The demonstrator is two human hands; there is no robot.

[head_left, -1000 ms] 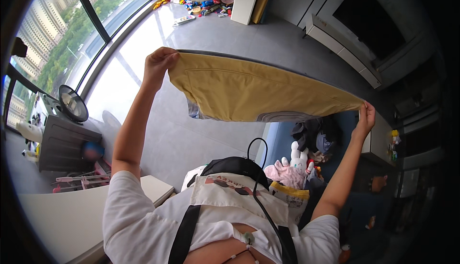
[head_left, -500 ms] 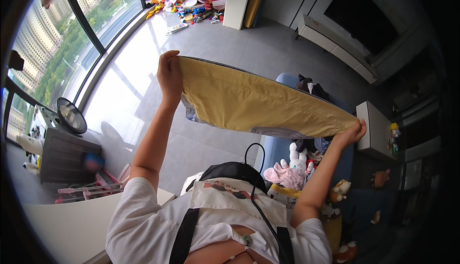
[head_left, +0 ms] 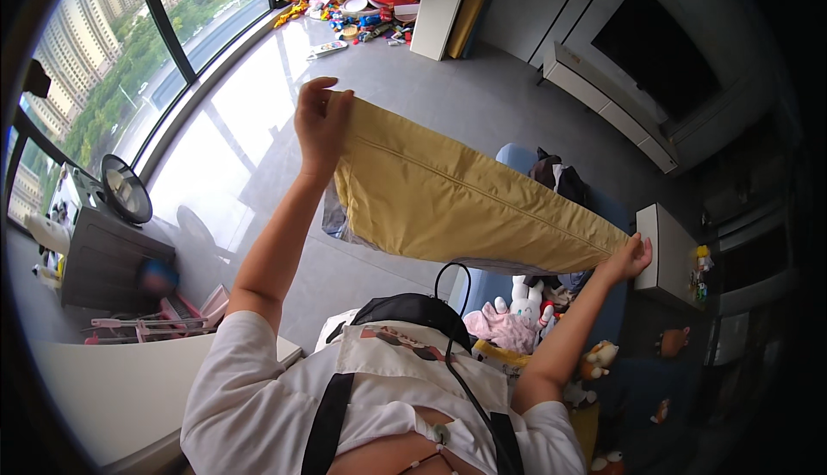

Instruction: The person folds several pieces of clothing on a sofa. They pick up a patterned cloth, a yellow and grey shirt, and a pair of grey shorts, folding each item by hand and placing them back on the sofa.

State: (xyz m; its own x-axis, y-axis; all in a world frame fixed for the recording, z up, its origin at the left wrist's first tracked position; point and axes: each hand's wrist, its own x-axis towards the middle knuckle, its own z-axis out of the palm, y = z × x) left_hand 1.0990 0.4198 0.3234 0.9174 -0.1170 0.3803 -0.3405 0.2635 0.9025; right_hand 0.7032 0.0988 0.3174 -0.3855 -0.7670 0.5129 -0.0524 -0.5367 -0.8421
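Note:
A pair of yellow trousers (head_left: pixel 457 195) hangs stretched between my two hands, slanting down from left to right. A long stitched seam runs along its upper part, and grey cloth shows at the lower edge. My left hand (head_left: pixel 324 126) is closed on the upper left corner, thumb and fingers pinching the cloth while one finger is lifted. Lower down, my right hand (head_left: pixel 627 260) grips the narrow right end. The far side of the trousers is hidden from me.
Beyond the trousers, a blue sofa (head_left: pixel 517 156) bears dark clothes (head_left: pixel 551 173), a white plush rabbit (head_left: pixel 525 301) and a pink plush toy (head_left: pixel 500 327). Toys (head_left: pixel 366 14) pile up by the window. At left stand a grey cabinet (head_left: pixel 112 260) and a round fan (head_left: pixel 126 189).
The left end of the trousers has shifted slightly right, and the right end has come a little lower and left. One left finger has lifted. Both hands keep their hold.

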